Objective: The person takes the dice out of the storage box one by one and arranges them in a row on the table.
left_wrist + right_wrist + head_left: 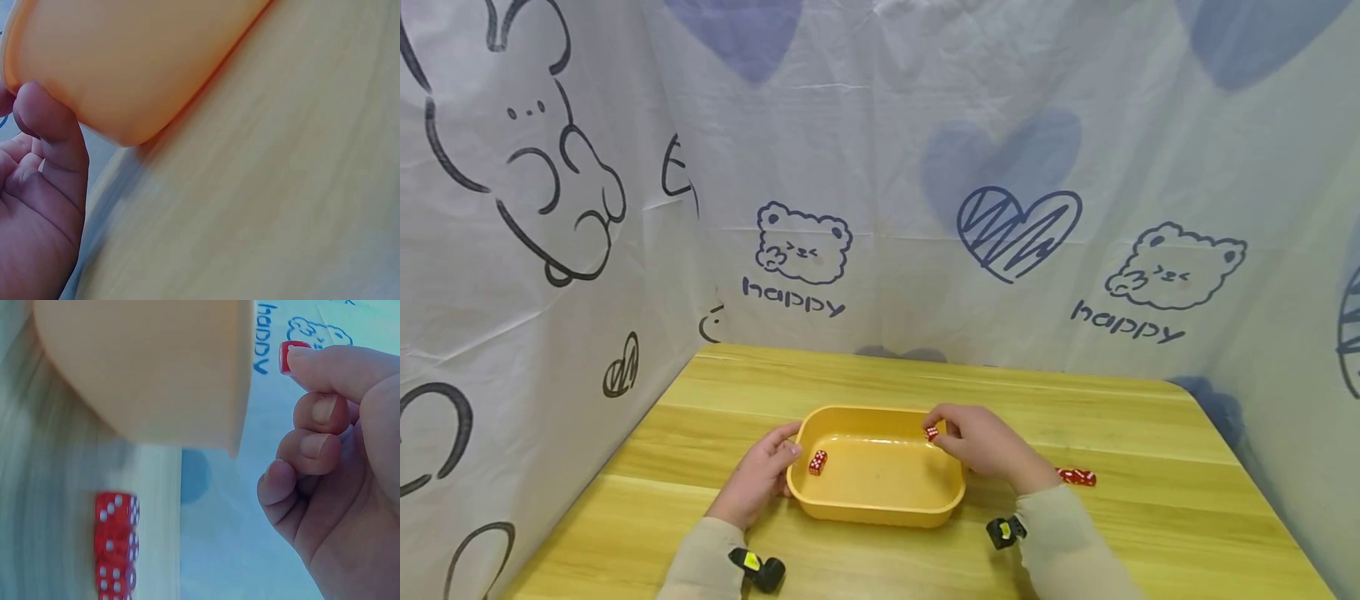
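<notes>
A yellow plastic tray point(880, 512) stands on the table, its left end gripped by my left hand point(762, 471). In the left wrist view the thumb point(47, 115) of that hand lies against the tray wall point(144, 69). My right hand point(981, 437) pinches a red die point(931, 433) with white pips between thumb and fingertips, above the tray's right end. The right wrist view shows the same die point(287, 357) at the thumb tip, with the other fingers curled. Red dice point(817, 462) lie inside the tray near its left wall; their exact number is hard to tell.
To the right of the tray, a row of several red dice point(1077, 477) lies on the wooden table point(1150, 533), partly behind my right forearm. A white cloth point(910, 300) with drawn bears and hearts hangs behind the table and along its sides.
</notes>
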Demonstrator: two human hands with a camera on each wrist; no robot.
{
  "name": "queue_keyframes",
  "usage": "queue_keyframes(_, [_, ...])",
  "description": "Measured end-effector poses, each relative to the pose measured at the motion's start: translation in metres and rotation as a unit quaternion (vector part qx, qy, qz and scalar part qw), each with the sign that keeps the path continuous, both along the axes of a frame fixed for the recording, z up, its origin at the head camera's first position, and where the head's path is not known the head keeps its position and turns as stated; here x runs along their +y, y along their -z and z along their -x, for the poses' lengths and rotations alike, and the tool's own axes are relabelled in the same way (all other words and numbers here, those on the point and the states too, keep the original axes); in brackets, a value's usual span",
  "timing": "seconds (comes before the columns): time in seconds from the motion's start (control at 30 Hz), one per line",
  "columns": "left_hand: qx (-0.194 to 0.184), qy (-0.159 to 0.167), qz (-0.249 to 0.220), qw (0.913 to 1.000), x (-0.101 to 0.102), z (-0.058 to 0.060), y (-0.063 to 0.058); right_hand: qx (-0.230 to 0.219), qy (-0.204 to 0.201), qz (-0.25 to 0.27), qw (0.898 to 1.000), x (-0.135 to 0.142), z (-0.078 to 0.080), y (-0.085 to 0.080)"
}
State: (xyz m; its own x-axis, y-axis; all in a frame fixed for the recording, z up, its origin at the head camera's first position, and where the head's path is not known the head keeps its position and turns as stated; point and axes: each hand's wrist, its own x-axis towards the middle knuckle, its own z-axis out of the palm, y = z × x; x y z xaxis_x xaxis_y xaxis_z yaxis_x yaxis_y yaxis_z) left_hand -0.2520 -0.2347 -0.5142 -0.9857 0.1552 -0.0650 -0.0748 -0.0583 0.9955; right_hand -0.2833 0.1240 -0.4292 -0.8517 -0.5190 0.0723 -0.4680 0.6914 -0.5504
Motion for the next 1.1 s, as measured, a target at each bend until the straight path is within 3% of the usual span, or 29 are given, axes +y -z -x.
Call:
queue_keyframes(0.57, [0.004,0.005,0.006,1.0,0.0,0.002,-0.003,0.009,0.085,0.006,0.996,0.072,-0.008,0.011])
queue_keyframes(1.1, [-0.006,0.005,0.001,1.0,-0.002,0.002,0.0,-0.01,0.147,0.011,0.989,0.153,-0.022,0.025])
